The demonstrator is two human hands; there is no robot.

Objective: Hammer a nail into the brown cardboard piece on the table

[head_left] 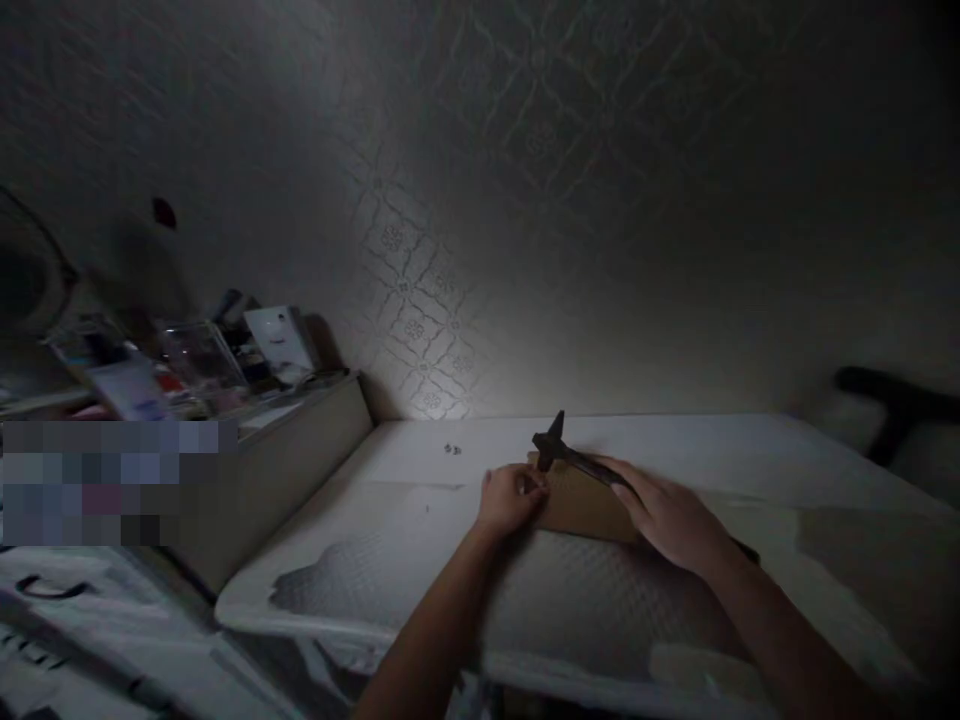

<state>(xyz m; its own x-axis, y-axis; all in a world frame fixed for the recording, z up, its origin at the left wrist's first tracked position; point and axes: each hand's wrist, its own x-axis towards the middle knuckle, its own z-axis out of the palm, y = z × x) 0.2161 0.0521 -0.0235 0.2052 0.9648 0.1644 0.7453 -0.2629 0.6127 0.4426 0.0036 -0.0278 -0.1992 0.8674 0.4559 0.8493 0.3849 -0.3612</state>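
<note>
Dim room, and the white table (675, 440) fills the middle of the view, pushed up against a patterned wall (420, 300). Off to the left, a lower shelf (300, 440) is crowded with small boxes and clutter, too dark to name. On the table lies a flat piece of brown cardboard (581, 505), and both hands are on it. The right hand (671, 515) lies over its right side, fingers curled round the handle of a dark hammer (562, 452), whose head stands just above the cardboard's far edge. The left hand (510, 497) sits at the near left corner, fingers pinched together on something tiny; what it is, I can't tell. A few small specks (452, 449) lie apart on the table, farther back. The risk from here, I'd say: those left fingertips are right beside the hammer head, and in this poor light a strike could land on them or skid off the cardboard
</note>
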